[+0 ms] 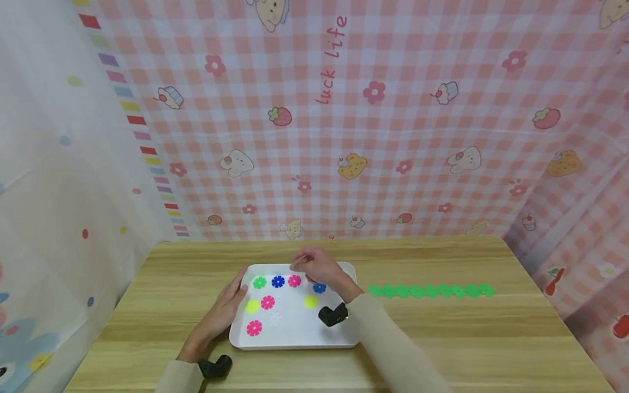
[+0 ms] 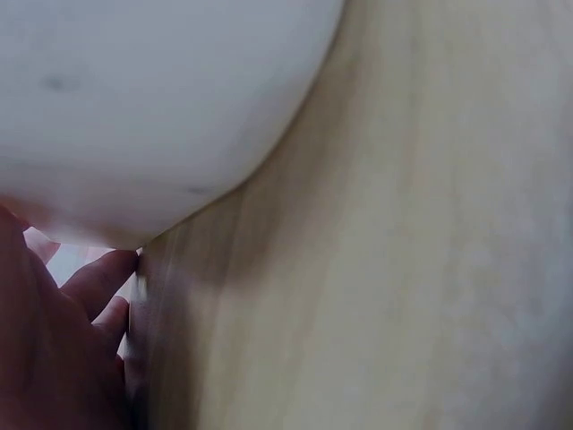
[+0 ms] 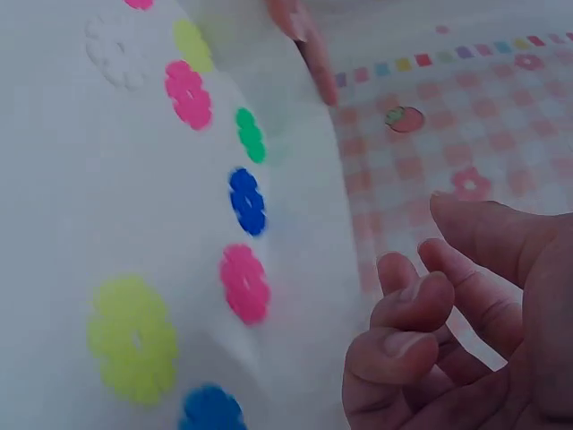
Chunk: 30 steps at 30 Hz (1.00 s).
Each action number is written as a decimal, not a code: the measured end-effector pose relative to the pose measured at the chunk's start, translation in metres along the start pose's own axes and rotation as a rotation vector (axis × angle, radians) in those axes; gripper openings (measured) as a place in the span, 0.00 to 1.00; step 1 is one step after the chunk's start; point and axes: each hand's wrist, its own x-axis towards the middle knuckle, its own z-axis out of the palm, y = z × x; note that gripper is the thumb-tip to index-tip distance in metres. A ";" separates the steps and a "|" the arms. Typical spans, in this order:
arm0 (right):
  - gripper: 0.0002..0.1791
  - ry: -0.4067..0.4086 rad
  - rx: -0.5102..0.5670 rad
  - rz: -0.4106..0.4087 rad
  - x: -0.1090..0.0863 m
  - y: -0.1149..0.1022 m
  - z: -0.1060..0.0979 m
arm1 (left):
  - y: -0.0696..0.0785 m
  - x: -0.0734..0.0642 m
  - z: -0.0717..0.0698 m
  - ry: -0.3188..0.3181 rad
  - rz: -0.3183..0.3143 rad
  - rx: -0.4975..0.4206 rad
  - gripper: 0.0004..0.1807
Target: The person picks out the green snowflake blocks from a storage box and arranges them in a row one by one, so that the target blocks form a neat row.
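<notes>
A white tray (image 1: 295, 344) stands on the wooden table with loose plastic snowflake discs in it: a green disc (image 1: 260, 282), a dark blue disc (image 1: 278, 281), a lighter blue disc (image 1: 319, 287), several pink discs (image 1: 254, 328), two yellow discs (image 1: 311, 301) and a pale clear disc (image 1: 274, 319). My left hand (image 1: 223, 308) holds the tray's left side, thumb at the rim and fingers along the outer wall. Over the tray's far edge, my right hand (image 1: 318, 267) hovers with loosely bent fingers. In the right wrist view its thumb and fingertips (image 3: 418, 300) are apart, with nothing visible between them.
To the right of the tray, a row of green snowflake discs (image 1: 429, 291) runs along the wooden table (image 1: 467, 338), touching or linked. A checked curtain (image 1: 373, 136) hangs behind the table. Black wrist devices (image 1: 333, 315) sit at both wrists.
</notes>
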 end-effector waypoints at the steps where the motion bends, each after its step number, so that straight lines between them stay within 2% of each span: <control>1: 0.14 -0.004 -0.013 0.009 0.002 0.000 0.007 | 0.000 0.000 0.000 0.001 0.001 0.000 0.32; 6: 0.14 -0.012 -0.058 0.030 0.012 0.001 0.037 | 0.001 -0.002 -0.001 0.000 -0.011 0.003 0.32; 12: 0.13 -0.019 -0.085 0.024 0.020 0.008 0.061 | 0.003 -0.002 -0.003 0.004 0.001 0.005 0.32; 20: 0.14 0.052 -0.156 0.004 0.029 0.013 0.078 | 0.004 -0.002 -0.002 -0.004 -0.002 -0.006 0.32; 30: 0.18 0.071 -0.302 0.027 0.034 0.011 0.091 | 0.000 0.000 -0.002 -0.005 0.012 -0.013 0.32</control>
